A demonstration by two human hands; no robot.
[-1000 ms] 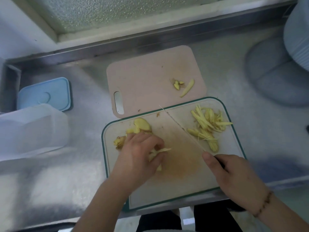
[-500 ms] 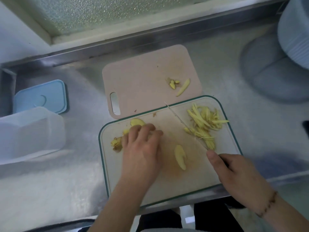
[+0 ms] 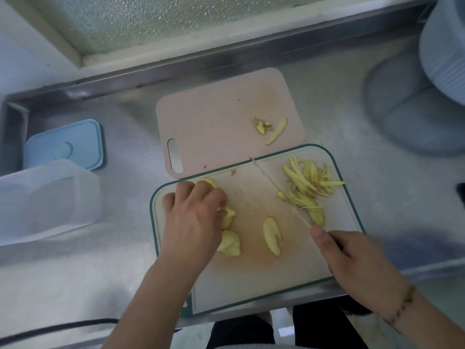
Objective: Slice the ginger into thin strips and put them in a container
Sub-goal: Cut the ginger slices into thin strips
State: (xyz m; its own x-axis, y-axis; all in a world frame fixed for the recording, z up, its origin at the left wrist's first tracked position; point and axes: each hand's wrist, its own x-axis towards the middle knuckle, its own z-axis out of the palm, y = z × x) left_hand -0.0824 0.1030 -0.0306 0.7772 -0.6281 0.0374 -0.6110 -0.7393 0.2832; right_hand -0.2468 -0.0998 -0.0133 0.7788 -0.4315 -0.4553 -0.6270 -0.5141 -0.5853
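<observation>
Ginger on the green-rimmed board, between two hands.
Left hand curls over ginger chunks at centre-left, now lower; right hand grips the knife, beside strips. One slice lies between; container far left.

Bare board centre passable; knife blade bars right, ginger slice near front
</observation>
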